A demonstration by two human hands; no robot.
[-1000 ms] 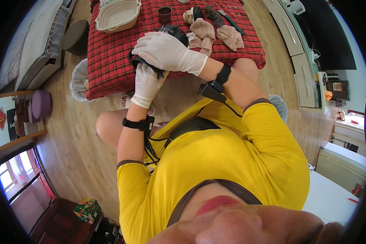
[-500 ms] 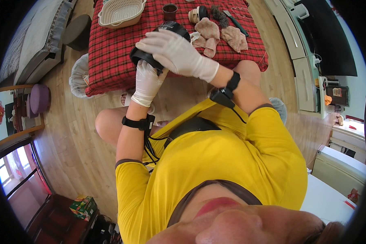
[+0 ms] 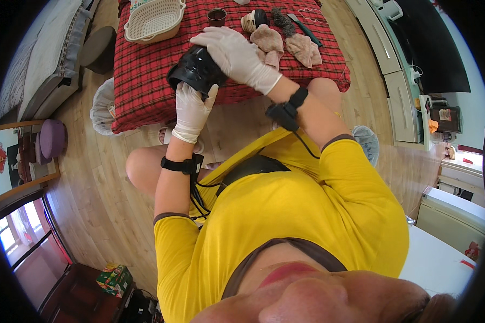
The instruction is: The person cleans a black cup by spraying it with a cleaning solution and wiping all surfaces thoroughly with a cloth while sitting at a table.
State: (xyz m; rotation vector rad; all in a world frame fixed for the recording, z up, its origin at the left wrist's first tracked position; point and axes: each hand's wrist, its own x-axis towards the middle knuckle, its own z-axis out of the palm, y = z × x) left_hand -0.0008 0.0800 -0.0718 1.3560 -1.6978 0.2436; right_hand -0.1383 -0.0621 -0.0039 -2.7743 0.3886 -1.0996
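Observation:
A black cylindrical object [image 3: 195, 69], like a camera lens, is held above the near edge of a table with a red checked cloth [image 3: 145, 81]. My left hand [image 3: 191, 110], in a white glove, grips it from below. My right hand [image 3: 234, 54], also gloved, lies over its top and right side. On the cloth behind lie two beige cloths [image 3: 285, 43], a small dark cup [image 3: 216, 16], a round beige-and-black piece [image 3: 253, 20], a dark brush [image 3: 281, 20] and a teal-handled tool [image 3: 307, 32].
A cream plastic basket [image 3: 153, 20] stands at the table's far left. A grey sofa [image 3: 48, 59] and a round stool [image 3: 96, 48] are on the left, a purple cushion [image 3: 51, 137] by a mirror. White cabinets [image 3: 393, 64] line the right wall. Wooden floor lies below.
Both hands have kept hold of the black object and lifted it slightly toward the table. My right hand has shifted further over its top.

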